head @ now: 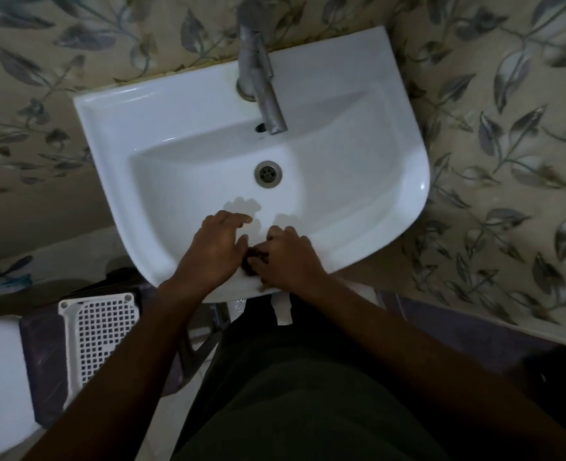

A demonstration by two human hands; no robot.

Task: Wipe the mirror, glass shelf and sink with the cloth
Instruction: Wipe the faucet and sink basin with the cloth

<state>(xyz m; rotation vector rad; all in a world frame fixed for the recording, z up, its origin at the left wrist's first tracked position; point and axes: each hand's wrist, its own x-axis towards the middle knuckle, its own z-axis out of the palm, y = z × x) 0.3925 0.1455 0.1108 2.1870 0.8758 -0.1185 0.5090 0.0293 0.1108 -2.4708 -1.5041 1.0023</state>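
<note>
Fingers [276, 236] of the right hand [283, 257] are curled around a small dark wad, most likely the cloth [250, 259], pressed on the near rim of the sink [181, 104]. Only a scrap of it shows between the two hands, so I cannot be sure of its shape. Beside it, the left hand [213, 247] lies flat with fingers spread and relaxed, grasping nothing, its edge close against the wad.

As for progress, the work seems to be in its sink stage. A darker patch in the bowl just below the drain [268, 173] could be a damp smear or only the hands' shadow. Otherwise the basin looks white and glossy, but whether it has been wiped cannot be read from this. Neither mirror nor glass shelf is in view, so their state is unknown. By my reckoning the front rim is under way, with the bowl, the ledge round the tap [261, 74] and the sides possibly left.
</note>
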